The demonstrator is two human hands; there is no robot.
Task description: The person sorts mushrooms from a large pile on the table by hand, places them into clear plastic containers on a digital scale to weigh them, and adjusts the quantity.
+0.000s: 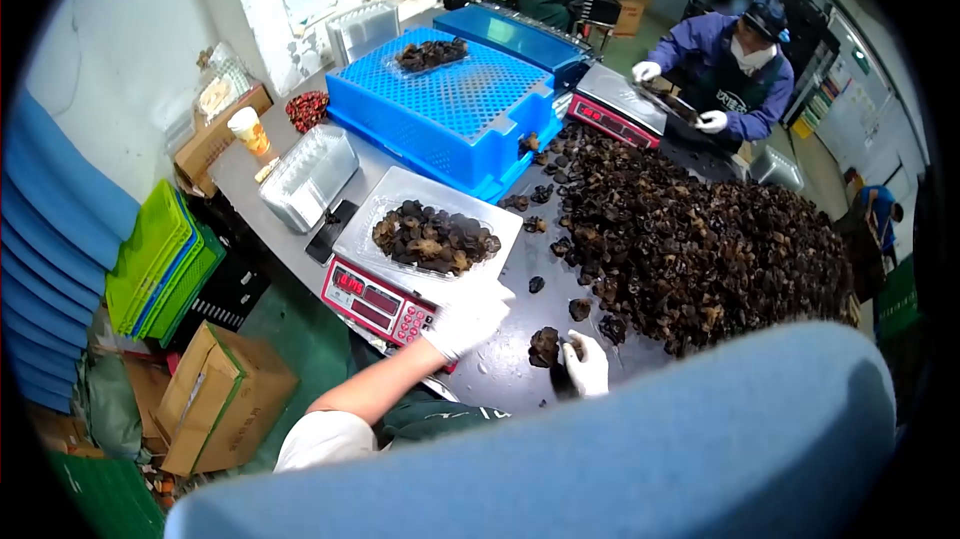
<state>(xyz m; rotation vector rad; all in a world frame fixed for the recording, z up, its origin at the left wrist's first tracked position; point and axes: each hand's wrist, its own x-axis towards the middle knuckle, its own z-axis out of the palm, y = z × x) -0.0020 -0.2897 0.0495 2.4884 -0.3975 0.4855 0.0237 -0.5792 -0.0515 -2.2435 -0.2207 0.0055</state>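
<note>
My left hand [470, 319], in a white glove, is over the front edge of a red scale [375, 301], by the clear tray of dark fungus [436, 239] on its pan. Its fingers are blurred and what they do is unclear. Lower right, my right hand [587, 363], also white-gloved, rests at the table beside a dark clump [544, 347]. Its fingers curl round something dark that I cannot make out. The scale shows red digits. A large heap of dark fungus [700, 239] covers the right part of the metal table [510, 324].
A blue crate [400, 129] holds another fungus pack on top. Empty clear trays [310, 177], a paper cup [249, 131] and red items [307, 111] stand left. Across the table, a gloved person [740, 79] works beside a second scale [615, 119]. A blue surface [600, 429] blocks the foreground.
</note>
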